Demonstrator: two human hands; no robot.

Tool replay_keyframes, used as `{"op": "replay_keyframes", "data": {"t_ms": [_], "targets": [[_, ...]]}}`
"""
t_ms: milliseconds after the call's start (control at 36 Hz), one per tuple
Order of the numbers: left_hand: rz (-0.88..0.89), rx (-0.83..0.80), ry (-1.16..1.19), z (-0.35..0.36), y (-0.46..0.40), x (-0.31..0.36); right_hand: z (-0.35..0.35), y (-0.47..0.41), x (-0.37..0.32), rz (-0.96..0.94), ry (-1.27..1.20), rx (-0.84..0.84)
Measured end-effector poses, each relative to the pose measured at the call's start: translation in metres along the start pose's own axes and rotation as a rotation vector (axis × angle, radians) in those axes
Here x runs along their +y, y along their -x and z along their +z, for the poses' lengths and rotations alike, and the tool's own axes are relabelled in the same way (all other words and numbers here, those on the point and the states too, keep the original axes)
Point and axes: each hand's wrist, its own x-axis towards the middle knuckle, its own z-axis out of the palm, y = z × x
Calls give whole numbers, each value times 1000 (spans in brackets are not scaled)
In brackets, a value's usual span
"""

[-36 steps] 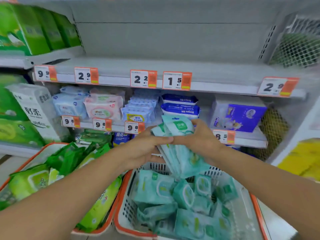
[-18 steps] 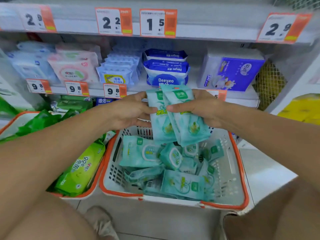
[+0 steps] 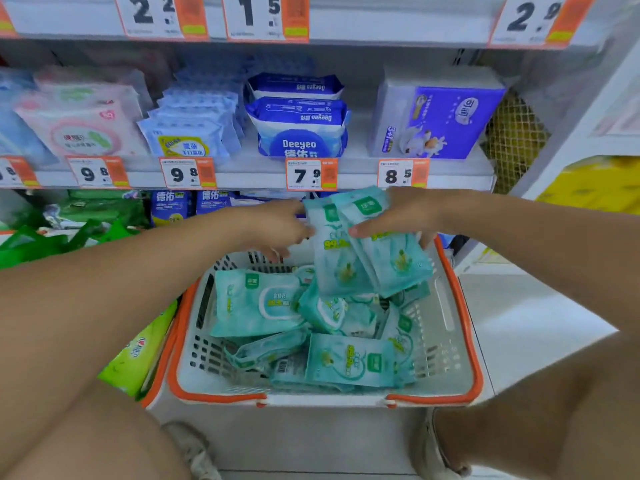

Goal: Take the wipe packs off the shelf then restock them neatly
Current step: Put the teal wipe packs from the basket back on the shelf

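Since the earlier frames, both hands and the held teal wipe packs (image 3: 367, 244) have been carried lower and forward, toward the opening under the price-tag rail, and the view has been tilted further down. At lower left of the frame, green packs (image 3: 135, 355) are seen in a second basket. At centre, the left hand (image 3: 273, 225) is pressed with curled fingers against the bundle's left edge; whether it truly grips cannot be told. Below, many teal packs (image 3: 256, 303) lie jumbled in the orange-rimmed basket (image 3: 464, 341), so removal appears done and restocking barely begun. At centre right, the right hand (image 3: 405, 216) is clasped round the bundle.
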Motion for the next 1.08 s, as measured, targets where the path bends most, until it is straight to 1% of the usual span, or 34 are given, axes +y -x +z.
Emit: {"op": "replay_keyframes", "data": {"t_ms": [28,56,83,111,139,194,222,278,361,444,528,639,722,778,861,889,945,1000,1028,1083], "targets": [[-27,10,-374,-1,-1,-5,0,0,3,125,205,-17],[-43,17,-677,-2,-1,-11,1,-1,6,205,392,-32],[-58,2,-861,-2,-1,-16,2,0,8,232,558,-39],[-78,-39,-939,-2,-3,-21,4,-3,10,219,664,-34],[-104,-95,-932,-2,-6,-25,5,-7,12,184,720,-26],[-138,-178,-826,-2,-12,-30,6,-16,12,114,735,-51],[-129,-190,-781,-1,-14,-32,7,-20,10,96,704,-68],[-90,-195,-773,2,-16,-37,11,-22,0,21,678,-116],[-72,-210,-797,6,-12,-43,20,-19,-24,-210,659,-158],[-80,-198,-780,4,-1,-44,31,-17,-44,-339,554,-134],[-77,-137,-750,1,16,-53,45,-16,-53,-396,620,-70],[-111,-47,-658,7,39,-84,78,-13,-45,-344,712,-151],[-198,46,-590,14,50,-113,115,-20,-27,-291,712,-175],[-244,154,-499,23,56,-130,143,-28,-9,-258,647,-143],[-299,279,-261,42,56,-157,177,-43,11,-239,599,14],[-306,292,-176,49,54,-165,184,-48,13,-224,558,68],[-298,298,14,59,48,-172,188,-62,12,-157,401,148],[-318,324,229,62,38,-169,184,-77,5,-26,234,157],[-333,335,301,62,32,-164,180,-84,3,39,189,156],[-347,330,323,62,18,-158,170,-102,3,122,145,158]]}}
